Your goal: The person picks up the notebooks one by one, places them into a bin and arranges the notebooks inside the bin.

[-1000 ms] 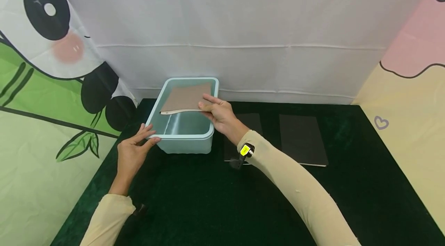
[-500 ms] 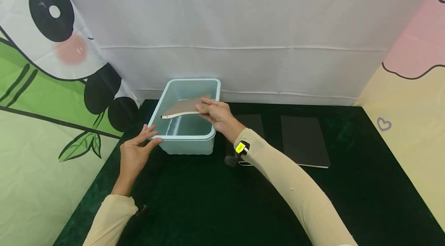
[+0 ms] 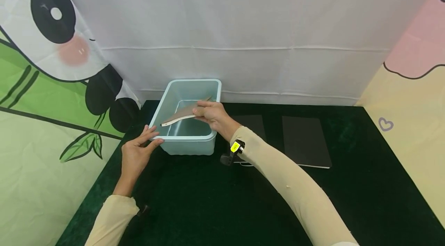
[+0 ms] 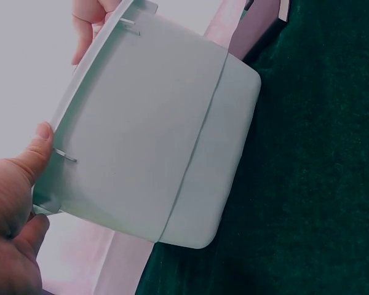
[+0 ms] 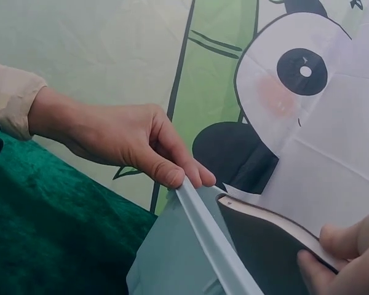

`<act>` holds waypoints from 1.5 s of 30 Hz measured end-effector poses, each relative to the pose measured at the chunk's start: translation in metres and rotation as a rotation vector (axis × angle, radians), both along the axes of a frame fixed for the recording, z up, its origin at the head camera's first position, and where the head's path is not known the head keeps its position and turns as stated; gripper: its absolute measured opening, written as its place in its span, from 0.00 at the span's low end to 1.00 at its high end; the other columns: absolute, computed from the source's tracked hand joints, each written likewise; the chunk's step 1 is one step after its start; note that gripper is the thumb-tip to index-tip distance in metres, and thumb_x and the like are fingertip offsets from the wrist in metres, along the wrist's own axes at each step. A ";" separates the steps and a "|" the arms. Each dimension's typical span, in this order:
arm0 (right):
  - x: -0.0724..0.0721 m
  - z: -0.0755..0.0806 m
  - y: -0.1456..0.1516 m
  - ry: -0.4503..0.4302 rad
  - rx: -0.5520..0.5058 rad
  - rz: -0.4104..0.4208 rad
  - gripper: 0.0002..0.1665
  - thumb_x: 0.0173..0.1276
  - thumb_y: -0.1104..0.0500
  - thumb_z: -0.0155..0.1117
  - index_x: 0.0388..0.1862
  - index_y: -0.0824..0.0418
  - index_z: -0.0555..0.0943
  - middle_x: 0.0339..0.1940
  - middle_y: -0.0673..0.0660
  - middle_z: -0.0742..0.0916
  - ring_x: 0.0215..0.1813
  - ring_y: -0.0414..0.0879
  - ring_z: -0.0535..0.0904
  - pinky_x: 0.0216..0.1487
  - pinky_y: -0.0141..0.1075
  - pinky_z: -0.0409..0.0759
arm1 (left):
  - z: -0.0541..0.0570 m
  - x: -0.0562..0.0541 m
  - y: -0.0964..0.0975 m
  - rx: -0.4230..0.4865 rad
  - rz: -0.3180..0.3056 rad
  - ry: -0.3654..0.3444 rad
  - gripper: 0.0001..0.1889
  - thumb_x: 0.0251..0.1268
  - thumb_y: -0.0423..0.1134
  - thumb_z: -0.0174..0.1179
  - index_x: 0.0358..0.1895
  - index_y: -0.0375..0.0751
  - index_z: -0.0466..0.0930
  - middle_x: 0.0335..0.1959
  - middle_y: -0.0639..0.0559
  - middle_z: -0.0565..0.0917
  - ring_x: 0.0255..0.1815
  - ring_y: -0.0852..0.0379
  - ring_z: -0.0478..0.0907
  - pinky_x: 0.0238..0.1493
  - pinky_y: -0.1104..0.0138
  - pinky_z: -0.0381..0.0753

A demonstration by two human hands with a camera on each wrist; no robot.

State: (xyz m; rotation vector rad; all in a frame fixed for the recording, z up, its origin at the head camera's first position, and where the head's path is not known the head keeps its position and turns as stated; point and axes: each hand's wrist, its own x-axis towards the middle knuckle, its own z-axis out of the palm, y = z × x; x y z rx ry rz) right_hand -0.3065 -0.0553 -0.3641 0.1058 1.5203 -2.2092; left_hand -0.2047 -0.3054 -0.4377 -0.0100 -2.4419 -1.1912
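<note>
Our right hand [image 3: 216, 117] pinches a thin, taupe-covered notebook [image 3: 182, 113] with white pages, which extends left from it, pale edge slanting toward us, at the mouth of a light-blue, rectangular plastic bin [image 3: 187, 148]. Our left hand [image 3: 136, 153], farther from the notebook, grips the bin's near-left corner.

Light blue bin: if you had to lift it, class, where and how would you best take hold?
Probably by the rim of the light blue bin, one hand each from its left and right sides, fingers hooked under the lip: the rim juts out beyond the wall. The left hand grips the rim's near-left corner; the right hand holds a brown notebook.
</note>
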 end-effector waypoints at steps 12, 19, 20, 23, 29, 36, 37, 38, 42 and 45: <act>0.001 -0.002 -0.010 0.024 0.112 0.107 0.30 0.76 0.74 0.56 0.75 0.70 0.67 0.69 0.72 0.75 0.69 0.61 0.75 0.66 0.43 0.80 | 0.000 0.000 0.000 0.023 -0.005 0.000 0.19 0.64 0.47 0.71 0.54 0.42 0.89 0.64 0.52 0.82 0.75 0.59 0.68 0.70 0.58 0.71; 0.004 -0.001 -0.009 -0.025 0.080 0.233 0.36 0.73 0.75 0.59 0.78 0.70 0.61 0.75 0.70 0.70 0.72 0.61 0.72 0.73 0.50 0.73 | -0.002 0.001 0.000 0.020 -0.011 0.017 0.19 0.63 0.45 0.72 0.54 0.40 0.89 0.64 0.51 0.82 0.74 0.58 0.69 0.68 0.63 0.72; 0.004 -0.001 -0.008 -0.031 0.071 0.252 0.37 0.73 0.74 0.59 0.79 0.71 0.60 0.77 0.69 0.68 0.74 0.61 0.70 0.75 0.51 0.70 | -0.002 0.001 0.000 0.019 -0.011 0.018 0.19 0.63 0.45 0.72 0.54 0.40 0.89 0.64 0.51 0.82 0.74 0.58 0.68 0.68 0.64 0.72; 0.007 0.000 -0.005 -0.042 0.060 0.298 0.39 0.73 0.73 0.59 0.79 0.72 0.57 0.81 0.66 0.62 0.80 0.59 0.62 0.79 0.53 0.61 | -0.002 0.001 -0.001 0.016 -0.010 0.020 0.19 0.63 0.45 0.72 0.54 0.40 0.89 0.64 0.51 0.82 0.74 0.59 0.68 0.68 0.63 0.72; 0.016 0.006 0.003 -0.026 0.075 0.302 0.39 0.74 0.70 0.61 0.79 0.71 0.57 0.84 0.64 0.58 0.84 0.61 0.49 0.82 0.50 0.56 | -0.001 0.002 -0.001 0.014 -0.014 0.008 0.20 0.64 0.46 0.71 0.55 0.40 0.88 0.65 0.51 0.82 0.75 0.60 0.67 0.69 0.60 0.72; 0.024 0.021 0.029 0.106 0.055 0.341 0.31 0.79 0.64 0.57 0.78 0.68 0.64 0.80 0.63 0.67 0.80 0.60 0.62 0.77 0.49 0.66 | 0.000 0.002 0.000 0.033 -0.019 0.006 0.20 0.64 0.44 0.72 0.55 0.38 0.88 0.64 0.50 0.82 0.75 0.58 0.67 0.70 0.60 0.71; 0.025 0.023 0.035 0.139 0.064 0.342 0.29 0.80 0.63 0.56 0.77 0.67 0.66 0.78 0.63 0.70 0.78 0.60 0.66 0.76 0.49 0.69 | 0.000 0.002 0.000 0.034 -0.019 0.008 0.20 0.64 0.44 0.72 0.55 0.38 0.88 0.64 0.51 0.82 0.75 0.58 0.67 0.70 0.61 0.71; 0.025 0.024 0.042 0.172 0.073 0.343 0.28 0.80 0.62 0.56 0.76 0.67 0.67 0.76 0.64 0.72 0.76 0.60 0.69 0.75 0.49 0.70 | -0.001 0.001 0.000 0.033 -0.019 0.010 0.20 0.64 0.44 0.72 0.55 0.38 0.88 0.64 0.51 0.82 0.75 0.58 0.67 0.70 0.61 0.71; 0.027 0.028 0.074 0.287 0.107 0.336 0.26 0.82 0.59 0.54 0.74 0.67 0.69 0.70 0.66 0.78 0.71 0.61 0.75 0.73 0.51 0.72 | -0.001 0.001 -0.001 0.025 -0.013 0.018 0.19 0.64 0.45 0.72 0.55 0.40 0.88 0.64 0.51 0.82 0.75 0.60 0.67 0.69 0.61 0.72; 0.028 0.028 0.101 0.338 0.128 0.322 0.27 0.82 0.58 0.53 0.74 0.67 0.69 0.69 0.68 0.79 0.70 0.62 0.76 0.71 0.51 0.75 | -0.001 0.001 0.000 0.027 -0.008 0.016 0.19 0.64 0.45 0.72 0.55 0.40 0.88 0.64 0.52 0.82 0.74 0.61 0.68 0.70 0.60 0.72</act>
